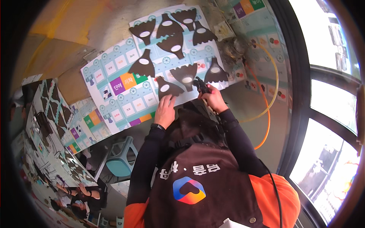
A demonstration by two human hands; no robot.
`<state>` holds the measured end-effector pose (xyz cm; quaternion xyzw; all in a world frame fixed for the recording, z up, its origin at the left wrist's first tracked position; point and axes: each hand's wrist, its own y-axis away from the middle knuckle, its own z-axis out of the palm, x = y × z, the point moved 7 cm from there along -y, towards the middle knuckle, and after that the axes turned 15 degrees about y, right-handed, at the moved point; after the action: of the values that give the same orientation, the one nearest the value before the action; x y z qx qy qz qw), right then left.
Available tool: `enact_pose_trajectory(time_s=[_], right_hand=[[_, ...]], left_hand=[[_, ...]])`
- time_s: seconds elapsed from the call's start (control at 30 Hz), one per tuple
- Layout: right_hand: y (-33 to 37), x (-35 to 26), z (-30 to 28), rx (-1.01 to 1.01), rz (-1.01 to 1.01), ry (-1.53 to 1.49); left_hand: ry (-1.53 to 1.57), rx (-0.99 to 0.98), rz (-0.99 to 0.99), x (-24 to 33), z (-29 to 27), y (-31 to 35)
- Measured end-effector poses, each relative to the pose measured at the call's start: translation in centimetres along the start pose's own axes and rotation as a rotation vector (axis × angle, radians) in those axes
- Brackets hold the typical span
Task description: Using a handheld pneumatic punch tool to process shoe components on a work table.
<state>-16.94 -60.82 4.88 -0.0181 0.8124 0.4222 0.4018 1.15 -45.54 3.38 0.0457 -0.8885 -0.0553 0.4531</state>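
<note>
Dark brown fan-shaped cutouts, each with a pale oval, lie spread over printed sheets (125,99) on the table. My left hand (164,114) has its fingers stretched out, with the tips at the scalloped lower edge of the nearest cutout (172,90). In my right hand (215,100) is a black tool that looks like a spray gun (201,85), its front end beside the narrow end of another cutout (186,77). One more cutout (215,71) lies to the right of the tool. My right fingers are wrapped round its grip.
A yellow hose (274,79) and an orange hose (267,114) curve along the right. Beyond them stands a dark window frame (289,125). A blue-grey plastic stool (121,161) is at lower left. Farther left, another person's hands (85,190) rest at a table with dark cutouts.
</note>
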Motion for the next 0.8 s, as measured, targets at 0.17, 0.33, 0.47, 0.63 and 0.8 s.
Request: enact_pose_trajectory(time_s=[0.17,0.33,0.47,0.63,0.8], right_hand=[[1.8,-3.6,3.2,-0.082,-0.125,0.127],[2.2,-4.9,7.2,-0.028,-0.224,0.209],[1.2,-3.1,8.2,-0.019,-0.120,0.237],[0.2,-4.9,9.3,0.028,-0.089,0.303],[-1.1,-4.3,9.8,0.037,-0.048,0.304]], left_hand=[[-0.149,-0.018,-0.100,-3.5,-0.2,4.3],[-0.127,-0.095,-0.025,-5.0,-0.3,5.3],[-0.124,-0.106,0.170,-4.9,-1.0,4.8],[-0.204,-0.100,0.177,-6.3,-0.9,5.2],[-0.175,-0.094,0.202,-6.5,-1.0,4.7]])
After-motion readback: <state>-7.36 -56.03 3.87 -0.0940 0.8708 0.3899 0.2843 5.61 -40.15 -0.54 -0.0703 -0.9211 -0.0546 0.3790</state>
